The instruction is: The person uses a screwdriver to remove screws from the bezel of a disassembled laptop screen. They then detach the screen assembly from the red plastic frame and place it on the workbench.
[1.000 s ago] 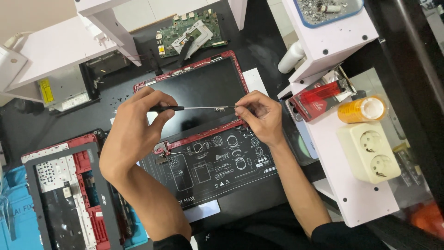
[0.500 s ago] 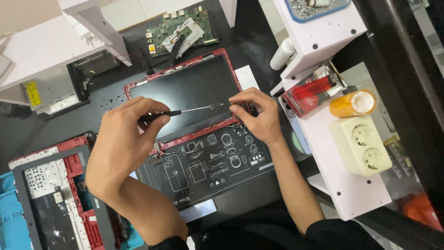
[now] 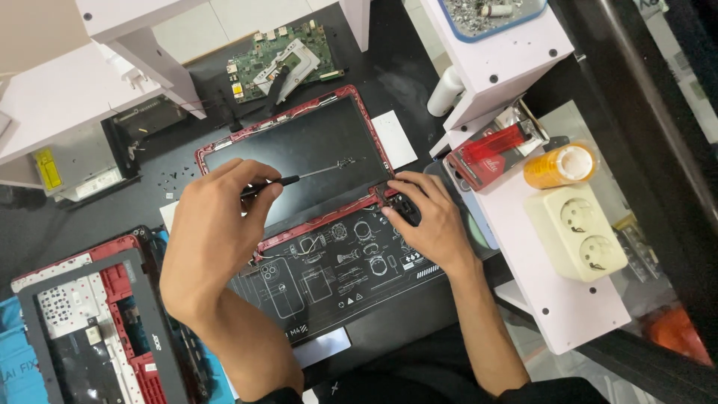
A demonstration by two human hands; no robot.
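Unscrewing at laptop lid [image 3: 299,150], by appearance: left hand [image 3: 213,239] closed around screwdriver [image 3: 299,178]; right hand [image 3: 426,221] half-curled, fingertips pressing black hinge piece [image 3: 400,206]. Next, probably: tip seated squarely, lid steadied.

Right hand [image 3: 426,217] off screwdriver [image 3: 303,178], apparently.

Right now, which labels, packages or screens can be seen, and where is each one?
Laptop screen panel: centre, dark rectangle in red frame, under both hands.
Yellow label: far left, on grey metal drive.
Red packet: right, flat, on white shelf.
Orange tub: beside packet, round, white lid.
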